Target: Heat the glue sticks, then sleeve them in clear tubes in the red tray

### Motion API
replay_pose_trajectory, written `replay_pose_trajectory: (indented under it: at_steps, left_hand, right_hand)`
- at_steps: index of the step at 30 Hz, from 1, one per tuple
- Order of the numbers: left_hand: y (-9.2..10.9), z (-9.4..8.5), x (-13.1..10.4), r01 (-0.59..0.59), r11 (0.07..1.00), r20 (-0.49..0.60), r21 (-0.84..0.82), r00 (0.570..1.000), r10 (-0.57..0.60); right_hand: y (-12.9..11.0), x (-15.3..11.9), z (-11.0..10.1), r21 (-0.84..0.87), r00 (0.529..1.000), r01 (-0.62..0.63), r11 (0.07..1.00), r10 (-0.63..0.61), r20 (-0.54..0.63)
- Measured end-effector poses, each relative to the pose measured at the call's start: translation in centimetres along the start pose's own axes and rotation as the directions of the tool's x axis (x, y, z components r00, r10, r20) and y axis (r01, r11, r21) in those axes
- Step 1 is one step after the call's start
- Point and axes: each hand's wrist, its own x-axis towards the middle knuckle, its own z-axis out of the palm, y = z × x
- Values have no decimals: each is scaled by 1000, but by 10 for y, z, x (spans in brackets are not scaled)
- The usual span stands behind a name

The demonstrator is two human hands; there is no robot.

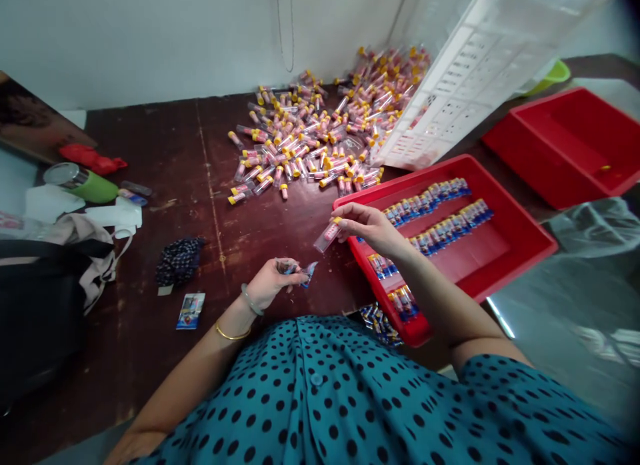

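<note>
My left hand (pixel 275 279), with a bangle and a gold bracelet at the wrist, is closed round a crumpled blue and clear wrapper (pixel 309 274) low over the dark table. To its upper right, my right hand (pixel 367 226) pinches a small clear packet (pixel 328 235) with a pink and white piece and a yellow end. That packet hangs just left of the red tray (pixel 520 248), where rows of blue and gold packets (pixel 440 231) lie. A large pile of yellow-capped clear tubes (pixel 300 145) spreads behind both hands.
A white plastic basket (pixel 450 85) stands at the pile's right, with a red bin (pixel 565 151) beyond. On the left are a green bottle (pixel 95 187), a dark patterned cloth (pixel 177 261), a blue packet (pixel 191 311) and a black bag (pixel 40 305).
</note>
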Motion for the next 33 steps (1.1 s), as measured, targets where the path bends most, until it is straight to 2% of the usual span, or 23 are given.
replay_pose_trajectory:
  at_steps: [3, 6, 7, 9, 11, 12, 13, 16, 18, 20, 22, 25, 27, 30, 33]
  left_hand:
    - [1, 2, 1, 45, 999, 40, -31, 998, -44]
    - [0, 3, 1, 83, 993, 62, -80, 995, -78]
    - [-1, 4, 1, 88, 993, 65, -80, 994, -83]
    - [-1, 7, 2, 86, 995, 64, -54, 995, -82]
    - [0, 10, 2, 64, 998, 46, -22, 997, -63]
    - [0, 11, 2, 46, 999, 30, -16, 999, -45]
    - [1, 12, 1, 26, 1000, 17, -14, 1000, -26]
    - [3, 11, -2, 0, 1000, 24, -9, 1000, 0]
    - [4, 9, -4, 4, 1000, 35, -9, 999, -4]
    - [3, 7, -5, 11, 1000, 31, -14, 999, -11]
    - [3, 6, -5, 16, 1000, 36, -12, 999, -16]
    - [3, 6, -3, 16, 1000, 61, -8, 998, -15]
    - [4, 7, -2, 5, 1000, 78, -5, 997, -4]
    - [3, 10, -1, -28, 1000, 75, 9, 997, 27]
    - [-3, 20, 2, -69, 997, 4, 30, 998, 69]
  right_hand:
    - [-2, -10, -3, -45, 1000, 21, 999, -20, 18]
    - [-1, -16, 1, -326, 979, 177, 929, -199, -37]
    - [1, -18, 5, -423, 966, 227, 877, -257, -14]
    - [6, -20, 15, -524, 949, 307, 795, -296, 108]
    - [11, -20, 22, -522, 936, 351, 777, -274, 223]
    - [13, -19, 23, -517, 934, 355, 779, -273, 229]
    - [15, -17, 22, -519, 940, 343, 783, -283, 193]
    - [15, -12, 8, -492, 960, 236, 838, -280, -17]
    - [10, -12, -3, -370, 976, 167, 914, -207, -71]
    - [3, -16, -8, -198, 992, 116, 973, -125, -35]
    - [-5, -21, -6, -55, 997, 75, 996, -75, 3]
    - [-13, -26, 2, 54, 997, 41, 998, -45, 56]
    - [-14, -28, 8, 53, 995, 47, 997, -52, 85]
    - [-9, -29, 12, -43, 992, 62, 997, -57, 111]
    - [-1, -31, 15, -180, 993, 112, 977, -104, 50]
